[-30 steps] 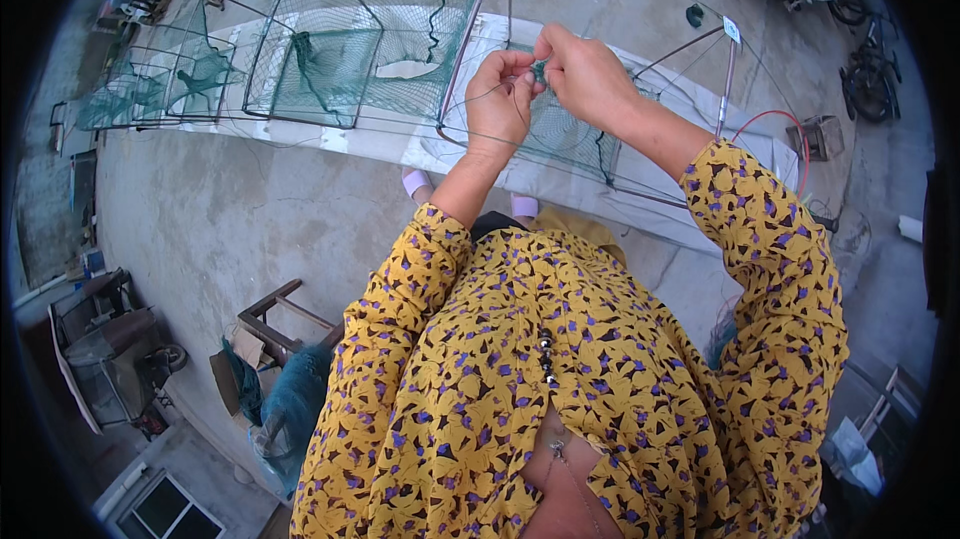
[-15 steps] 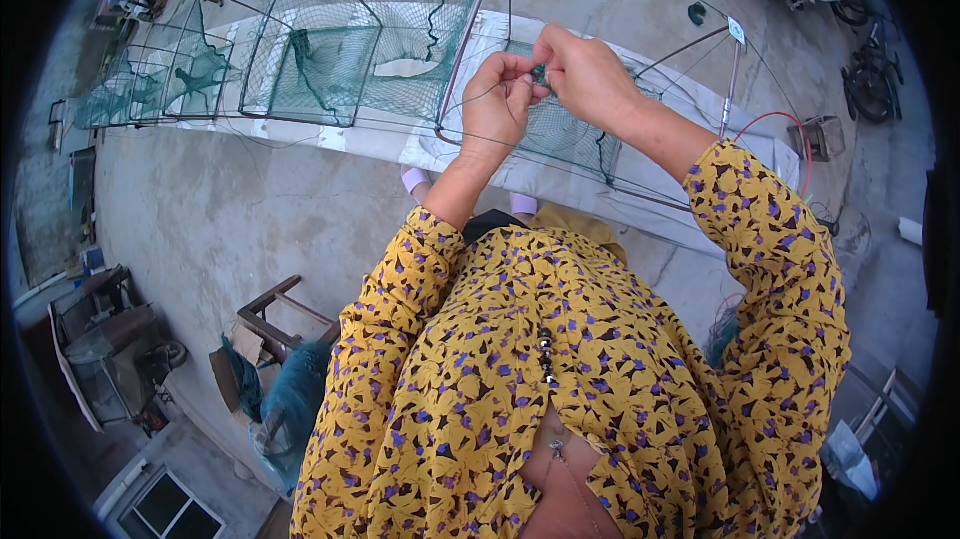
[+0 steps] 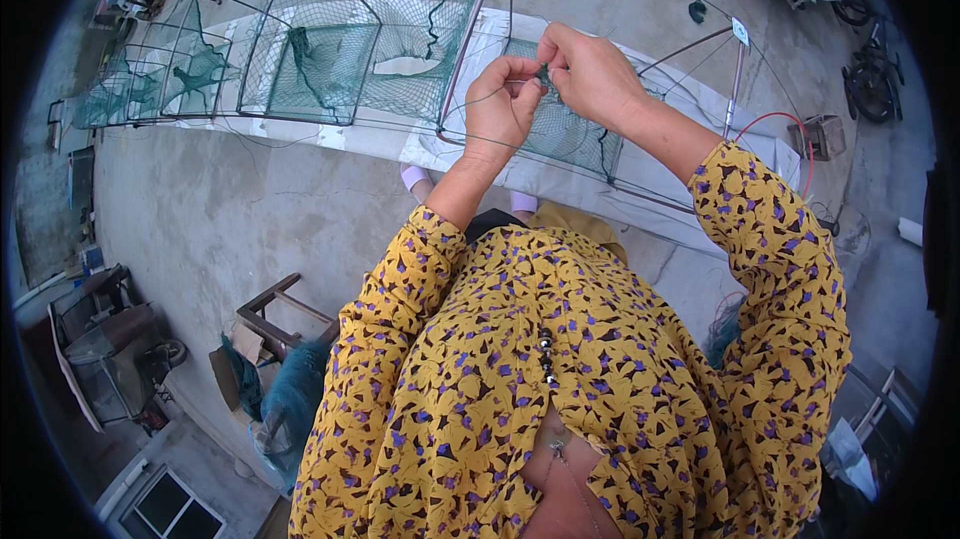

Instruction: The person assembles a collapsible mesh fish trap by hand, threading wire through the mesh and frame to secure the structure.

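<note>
Left hand (image 3: 497, 117) and right hand (image 3: 598, 81): fingers (image 3: 514, 67) clamped on green netting (image 3: 543, 71)
Metal frame (image 3: 471, 34) alongside, bicycle (image 3: 870, 89) farther off; white sheeting (image 3: 430, 151) over concrete floor (image 3: 200, 199).

matt mesh netting (image 3: 335, 59); glossy rod (image 3: 734, 89), perhaps metal; rough, matt concrete ground (image 3: 230, 199); matt cloth shirt (image 3: 480, 339).

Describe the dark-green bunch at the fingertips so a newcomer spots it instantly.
Find the long pale strip on the concrete, bearing framed green netting. Over its right half, the left hand and right hand meet; the dark-green bunch sits between their fingertips. Unlike the spread netting, it is small and gathered.
</note>
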A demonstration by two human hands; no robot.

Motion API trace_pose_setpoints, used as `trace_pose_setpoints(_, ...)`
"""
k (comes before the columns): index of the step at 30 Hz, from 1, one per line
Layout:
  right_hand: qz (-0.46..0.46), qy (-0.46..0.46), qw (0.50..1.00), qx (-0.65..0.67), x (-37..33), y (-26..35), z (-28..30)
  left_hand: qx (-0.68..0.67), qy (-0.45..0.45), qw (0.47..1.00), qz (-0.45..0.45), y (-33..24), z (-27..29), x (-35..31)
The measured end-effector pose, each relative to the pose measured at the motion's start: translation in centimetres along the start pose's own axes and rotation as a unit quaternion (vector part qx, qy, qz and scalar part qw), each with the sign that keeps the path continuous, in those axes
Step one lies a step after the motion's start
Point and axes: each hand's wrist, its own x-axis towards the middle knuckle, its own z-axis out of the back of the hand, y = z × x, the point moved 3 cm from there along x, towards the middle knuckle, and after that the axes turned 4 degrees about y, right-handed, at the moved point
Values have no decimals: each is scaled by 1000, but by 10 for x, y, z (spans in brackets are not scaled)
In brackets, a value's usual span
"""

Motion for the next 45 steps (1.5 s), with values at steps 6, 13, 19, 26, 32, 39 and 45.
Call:
trace_pose_setpoints(6,-9,-10,1000,8,1,-5,0,-70,-3,994,81,-3,-1,2)
trace_pose_setpoints(13,-16,10,998,-59,0,-1,5,71,-84,992,-64,0,-3,3)
trace_pose_setpoints(19,-72,54,996,-24,-1,-2,3,66,-67,993,-76,-6,-4,2)
trace_pose_setpoints(26,-50,41,998,-2,-1,-3,2,43,-74,995,-49,-7,-1,0)
trace_pose_setpoints(32,-38,57,998,-9,-1,2,6,41,-62,997,9,-13,3,-3)
trace_pose_setpoints(39,36,-11,995,-94,-6,15,15,14,-121,989,-79,-32,6,-2)
trace_pose_setpoints(45,49,-12,998,24,1,21,27,-33,-146,984,-99,-31,9,-3)
